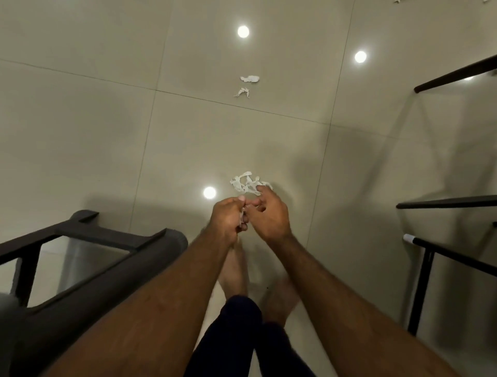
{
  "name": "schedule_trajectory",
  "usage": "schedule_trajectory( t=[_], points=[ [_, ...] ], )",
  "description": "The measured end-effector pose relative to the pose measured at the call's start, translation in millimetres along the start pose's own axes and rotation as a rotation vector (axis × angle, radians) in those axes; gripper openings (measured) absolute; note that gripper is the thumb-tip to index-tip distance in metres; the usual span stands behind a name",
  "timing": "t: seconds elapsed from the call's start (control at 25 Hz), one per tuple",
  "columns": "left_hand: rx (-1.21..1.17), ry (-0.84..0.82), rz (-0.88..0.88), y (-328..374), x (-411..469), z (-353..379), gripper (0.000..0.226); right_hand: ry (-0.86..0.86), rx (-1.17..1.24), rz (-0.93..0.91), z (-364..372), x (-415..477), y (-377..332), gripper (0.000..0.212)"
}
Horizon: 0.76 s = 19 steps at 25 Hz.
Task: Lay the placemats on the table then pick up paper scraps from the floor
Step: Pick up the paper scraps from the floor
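The person bends over the tiled floor (107, 121), and both hands meet at about six o'clock of a pile of paper scraps (246, 183) just ahead of the bare feet (234, 269). The left hand (230, 216) is curled tight round a small white wad (242, 216), which I judge to be collected paper, so it serves as the store while the other does the picking. The right hand (270, 212) is loosely bent with its forefinger reaching onto the near edge of the pile; no scrap shows plainly in it. Keeping the hands side by side makes each hand-over short. Two further scraps (248, 85) lie well apart at twelve o'clock from the pile, and tiny white bits (397, 1) show at the top edge near one o'clock, so the gathering looks only partly done. A dark chair frame (113, 242) stands at eight o'clock and dark furniture rails (454, 72) at three o'clock, both off the working spot. No placemats or tabletop are in view
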<state>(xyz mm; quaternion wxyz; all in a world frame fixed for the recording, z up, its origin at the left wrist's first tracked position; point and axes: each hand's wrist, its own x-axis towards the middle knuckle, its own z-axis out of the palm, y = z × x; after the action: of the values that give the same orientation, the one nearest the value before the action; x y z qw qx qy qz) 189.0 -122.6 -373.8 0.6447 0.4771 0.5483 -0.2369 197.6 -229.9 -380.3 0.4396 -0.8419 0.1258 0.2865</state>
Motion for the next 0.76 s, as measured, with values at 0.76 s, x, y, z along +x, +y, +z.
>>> schedule_trajectory(
  t=[0.76],
  points=[
    [0.254,0.180,0.069,10,133,-48,0.023,-0.017,-0.783,-0.197,100,137,57,0.037]
  ],
)
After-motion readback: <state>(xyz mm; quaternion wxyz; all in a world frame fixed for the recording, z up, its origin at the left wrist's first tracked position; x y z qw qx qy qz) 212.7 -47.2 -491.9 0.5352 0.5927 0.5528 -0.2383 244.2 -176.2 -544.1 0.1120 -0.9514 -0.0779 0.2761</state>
